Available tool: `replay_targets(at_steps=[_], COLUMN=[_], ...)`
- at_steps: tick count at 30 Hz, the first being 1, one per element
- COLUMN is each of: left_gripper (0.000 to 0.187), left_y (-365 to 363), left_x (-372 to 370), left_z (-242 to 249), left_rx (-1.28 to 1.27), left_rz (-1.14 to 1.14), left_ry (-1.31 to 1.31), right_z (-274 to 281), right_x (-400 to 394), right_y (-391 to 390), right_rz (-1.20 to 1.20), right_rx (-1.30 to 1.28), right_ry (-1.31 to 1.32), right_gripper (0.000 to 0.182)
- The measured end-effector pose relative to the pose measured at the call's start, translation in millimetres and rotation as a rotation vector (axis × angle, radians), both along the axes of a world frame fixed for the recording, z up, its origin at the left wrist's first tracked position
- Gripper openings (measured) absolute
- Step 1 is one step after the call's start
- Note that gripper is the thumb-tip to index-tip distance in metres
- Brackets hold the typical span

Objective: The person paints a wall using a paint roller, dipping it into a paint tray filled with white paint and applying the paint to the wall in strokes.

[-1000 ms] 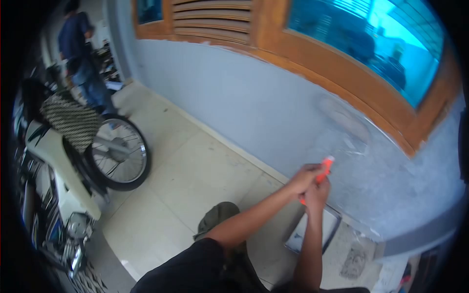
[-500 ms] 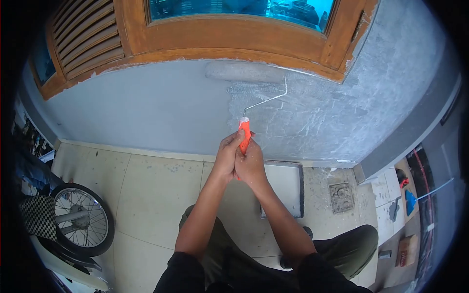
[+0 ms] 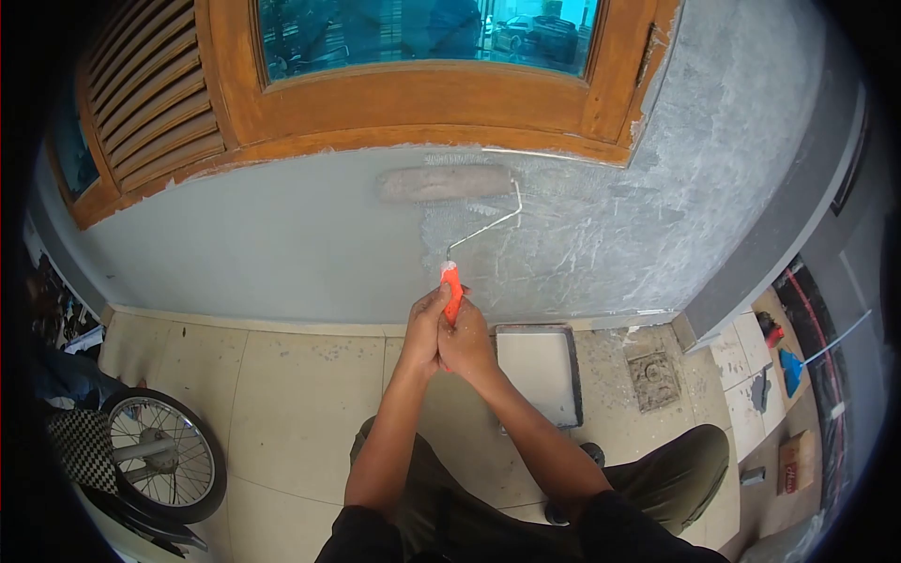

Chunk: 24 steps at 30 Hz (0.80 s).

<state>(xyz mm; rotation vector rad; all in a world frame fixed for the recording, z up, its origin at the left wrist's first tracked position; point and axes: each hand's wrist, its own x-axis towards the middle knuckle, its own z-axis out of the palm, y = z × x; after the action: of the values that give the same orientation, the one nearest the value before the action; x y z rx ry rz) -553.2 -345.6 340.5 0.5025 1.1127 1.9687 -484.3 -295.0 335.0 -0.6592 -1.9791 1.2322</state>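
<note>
Both of my hands are closed round the orange handle of a paint roller (image 3: 447, 183), my left hand (image 3: 425, 324) and my right hand (image 3: 465, 336) pressed together. A bent wire frame runs up from the handle to the wide grey roller sleeve, which lies against the wall (image 3: 282, 235) just below the wooden window frame (image 3: 422, 117). Left of the roller the wall is smooth grey; to its right it is patchy and streaked. A tray (image 3: 537, 366) of pale paint rests on the floor beyond my right forearm.
A motorcycle wheel (image 3: 164, 450) stands at the lower left beside a checkered cover (image 3: 83, 446). A floor drain (image 3: 654, 380) lies right of the tray. Farther right are a blue object (image 3: 790, 371) and a small box (image 3: 795, 462).
The roller has moved down the wall, leaving a gap under the window frame. My hands have moved with it, still round the handle. The view has shifted slightly upward.
</note>
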Motion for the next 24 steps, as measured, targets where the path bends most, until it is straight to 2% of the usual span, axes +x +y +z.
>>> replay_targets(at_steps=[2,5,6,8,14,18,24], left_gripper=[0.043,0.044,0.044,0.043,0.044,0.043,0.042], left_y=[1.8,-0.9,-1.0,-4.4,-6.7,-14.7,-7.4], left_x=[-1.2,-2.1,-3.4,-4.2,-8.8,-4.4,-5.2], left_z=[4.0,14.6,16.7,18.2,-13.2,18.3,26.3], left_rx=[0.005,-0.016,0.009,0.005,-0.060,-0.067,-0.012], left_rz=[0.011,0.034,0.005,-0.032,-0.024,-0.064,-0.040], left_ry=[0.012,-0.008,0.005,0.012,0.030,0.004,0.045], right_z=[-9.4,9.0,23.1,15.0,-12.2,10.3,27.3], right_x=[-5.2,-4.1,0.4,0.1,-7.2,-3.6,-2.7], right_y=[2.1,-0.7,-5.3,-3.8,-9.5,-13.0,-5.4], right_rz=[0.026,0.055,0.058,0.071,-0.005,0.021,0.068], right_rx=[-0.056,-0.035,-0.092,-0.139,-0.022,-0.099,-0.140], right_ry=[-0.025,0.015,0.012,-0.006,0.029,-0.050,-0.029], right_gripper=[0.027,0.026,0.026,0.026,0.023,0.023,0.025])
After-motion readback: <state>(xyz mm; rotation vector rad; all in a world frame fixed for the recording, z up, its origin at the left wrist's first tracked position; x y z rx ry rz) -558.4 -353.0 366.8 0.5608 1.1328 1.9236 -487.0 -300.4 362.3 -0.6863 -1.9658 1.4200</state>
